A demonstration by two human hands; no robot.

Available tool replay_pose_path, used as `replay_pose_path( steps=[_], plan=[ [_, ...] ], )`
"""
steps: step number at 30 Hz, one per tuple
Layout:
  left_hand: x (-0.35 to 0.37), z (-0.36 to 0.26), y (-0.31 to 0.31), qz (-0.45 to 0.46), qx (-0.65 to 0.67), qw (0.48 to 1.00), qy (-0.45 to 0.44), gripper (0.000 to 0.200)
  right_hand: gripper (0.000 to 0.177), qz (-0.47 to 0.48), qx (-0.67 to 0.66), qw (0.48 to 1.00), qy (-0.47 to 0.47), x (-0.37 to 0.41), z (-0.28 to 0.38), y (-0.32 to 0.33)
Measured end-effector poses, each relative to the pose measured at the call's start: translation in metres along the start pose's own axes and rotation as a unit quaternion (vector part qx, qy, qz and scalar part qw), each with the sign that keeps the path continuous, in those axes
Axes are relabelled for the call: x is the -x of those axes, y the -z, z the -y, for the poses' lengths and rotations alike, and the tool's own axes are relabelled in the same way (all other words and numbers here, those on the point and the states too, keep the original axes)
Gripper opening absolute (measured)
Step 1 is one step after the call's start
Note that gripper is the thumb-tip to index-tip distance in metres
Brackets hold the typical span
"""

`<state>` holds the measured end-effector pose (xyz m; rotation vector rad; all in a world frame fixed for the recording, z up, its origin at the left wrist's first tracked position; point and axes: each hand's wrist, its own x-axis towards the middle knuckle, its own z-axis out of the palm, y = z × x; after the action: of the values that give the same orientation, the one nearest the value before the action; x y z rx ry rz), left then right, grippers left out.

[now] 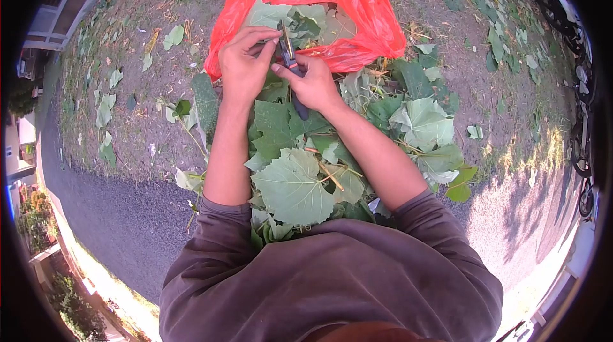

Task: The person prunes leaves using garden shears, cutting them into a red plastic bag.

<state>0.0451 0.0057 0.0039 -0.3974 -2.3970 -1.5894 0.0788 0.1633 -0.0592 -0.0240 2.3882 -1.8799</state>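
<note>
My right hand point(314, 83) is wrapped round a pair of pruning shears point(289, 55) with dark handles, blades pointing away from me. Beside the blades, my left hand point(246, 55) is closed, thumb and fingertips pinched together. What sits in that pinch is too small to make out. Both hands are over the near rim of a red plastic bag point(373, 20), which lies open with large green leaves point(268, 15) inside. Below my forearms is a pile of broad leaves and stems, including a big pale-green leaf point(294, 185) close to my body.
Loose leaves point(105, 110) are scattered over the dirt ground point(166, 80). A strip of asphalt point(121, 214) runs nearer to me. At the right edge stand bicycles or motorcycles point(552, 10), with part of another person at the top right. A building point(57, 4) is at the upper left.
</note>
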Motion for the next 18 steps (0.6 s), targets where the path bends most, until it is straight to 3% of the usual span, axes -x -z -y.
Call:
replay_pose_path(
  steps=[3,5,7,8,9,11,14,18],
  plan=[
    [0.002,-0.012,-0.001,-0.012,-0.009,1.0,-0.004,0.017,0.041,-0.01,-0.05,0.998,0.025,-0.011,-0.014,-0.002],
    [0.002,-0.014,0.0,-0.044,0.021,0.999,-0.021,0.017,0.041,-0.015,-0.152,0.987,-0.043,-0.017,-0.023,0.002],
    [0.001,-0.011,-0.004,-0.074,0.053,0.995,-0.039,0.018,0.043,-0.003,-0.179,0.983,-0.051,-0.011,-0.014,0.005],
    [0.002,-0.004,-0.007,-0.079,0.091,0.993,0.004,0.017,0.046,0.016,-0.206,0.977,-0.058,-0.009,-0.01,0.005],
    [0.002,-0.003,-0.008,-0.086,0.127,0.987,0.048,0.017,0.046,0.018,-0.206,0.977,-0.058,-0.008,-0.014,0.002],
    [0.0,0.0,-0.005,-0.093,0.155,0.981,0.066,0.017,0.051,0.023,-0.142,0.989,0.042,-0.005,-0.022,-0.005],
    [0.002,0.003,-0.003,-0.067,0.172,0.978,0.098,0.019,0.051,0.055,-0.034,0.998,0.021,0.0,-0.011,0.001],
    [0.002,0.003,-0.004,0.002,0.114,0.983,0.146,0.019,0.049,0.033,-0.081,0.996,0.022,0.001,-0.007,0.001]
  ],
)
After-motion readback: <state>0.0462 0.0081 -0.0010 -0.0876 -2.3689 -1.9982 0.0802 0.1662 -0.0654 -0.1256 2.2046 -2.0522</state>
